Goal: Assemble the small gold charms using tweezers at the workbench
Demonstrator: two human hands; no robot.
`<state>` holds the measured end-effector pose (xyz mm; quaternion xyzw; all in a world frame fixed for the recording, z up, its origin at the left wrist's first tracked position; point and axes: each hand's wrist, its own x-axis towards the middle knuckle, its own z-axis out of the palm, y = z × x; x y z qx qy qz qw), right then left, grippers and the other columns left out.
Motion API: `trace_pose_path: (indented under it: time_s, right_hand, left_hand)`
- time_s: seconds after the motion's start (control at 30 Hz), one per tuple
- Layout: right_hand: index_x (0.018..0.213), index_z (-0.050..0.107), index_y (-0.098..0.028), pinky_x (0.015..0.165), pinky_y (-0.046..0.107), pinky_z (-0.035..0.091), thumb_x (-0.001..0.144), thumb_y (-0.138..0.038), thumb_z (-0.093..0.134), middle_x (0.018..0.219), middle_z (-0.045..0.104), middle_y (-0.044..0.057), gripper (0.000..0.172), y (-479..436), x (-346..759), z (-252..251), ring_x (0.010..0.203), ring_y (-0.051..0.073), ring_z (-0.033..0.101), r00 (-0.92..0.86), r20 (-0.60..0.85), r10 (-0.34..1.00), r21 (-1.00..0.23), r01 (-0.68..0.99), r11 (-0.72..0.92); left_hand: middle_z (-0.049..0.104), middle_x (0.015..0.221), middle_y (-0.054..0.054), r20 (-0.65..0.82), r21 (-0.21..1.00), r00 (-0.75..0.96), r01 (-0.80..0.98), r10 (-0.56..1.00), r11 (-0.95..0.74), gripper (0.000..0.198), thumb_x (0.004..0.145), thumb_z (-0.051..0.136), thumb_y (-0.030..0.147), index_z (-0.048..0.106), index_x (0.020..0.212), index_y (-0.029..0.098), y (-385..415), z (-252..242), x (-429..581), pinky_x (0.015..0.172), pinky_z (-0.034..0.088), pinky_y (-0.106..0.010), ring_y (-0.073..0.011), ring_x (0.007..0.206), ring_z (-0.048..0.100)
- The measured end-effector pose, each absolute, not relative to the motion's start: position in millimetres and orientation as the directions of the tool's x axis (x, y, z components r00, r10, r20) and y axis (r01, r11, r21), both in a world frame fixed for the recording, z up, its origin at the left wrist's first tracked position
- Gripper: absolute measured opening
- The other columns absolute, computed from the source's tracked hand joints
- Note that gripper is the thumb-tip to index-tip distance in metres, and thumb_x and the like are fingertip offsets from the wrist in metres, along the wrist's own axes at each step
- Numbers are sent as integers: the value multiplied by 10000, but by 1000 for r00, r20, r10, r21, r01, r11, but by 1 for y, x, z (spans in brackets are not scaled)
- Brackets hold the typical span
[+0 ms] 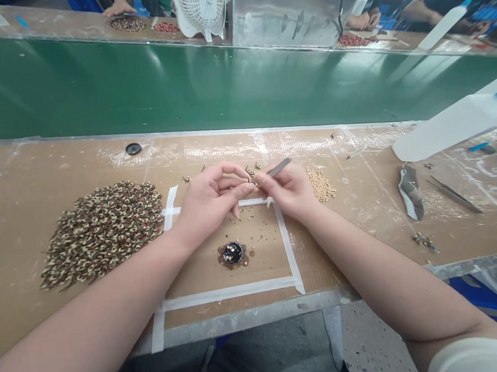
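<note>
Forearms (120,289) flank the dish (237,257). Piece (253,182) pinched by left hand (209,202) and tool (280,166) gripped by right hand (290,190) should be steadied

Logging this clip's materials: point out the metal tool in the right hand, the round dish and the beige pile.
Metal tool (280,166): head view, exposed shaft.
Round dish (233,262): head view, lower rim.
Beige pile (321,185): head view, middle.

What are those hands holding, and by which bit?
The right hand grips a grey metal tool, maybe tweezers, below its exposed flat end. The left hand seems to pinch a tiny piece; which part is unclear.
</note>
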<state>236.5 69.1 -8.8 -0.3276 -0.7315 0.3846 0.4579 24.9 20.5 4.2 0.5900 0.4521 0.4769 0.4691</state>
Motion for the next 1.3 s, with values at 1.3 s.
trace_pose_path:
  time_s: [1.3]
  right_hand:
    - [719, 671, -197, 578, 313, 400, 1102, -417, 606, 614, 608, -13, 447, 102, 284, 8, 565, 119, 554, -345, 382, 857, -737, 446, 508]
  left_hand:
    - [536, 733, 23, 103, 933, 251, 311, 963, -181, 244, 1127, 464, 265, 705, 1145, 235, 22, -1, 21, 554, 397, -260, -132, 605, 505]
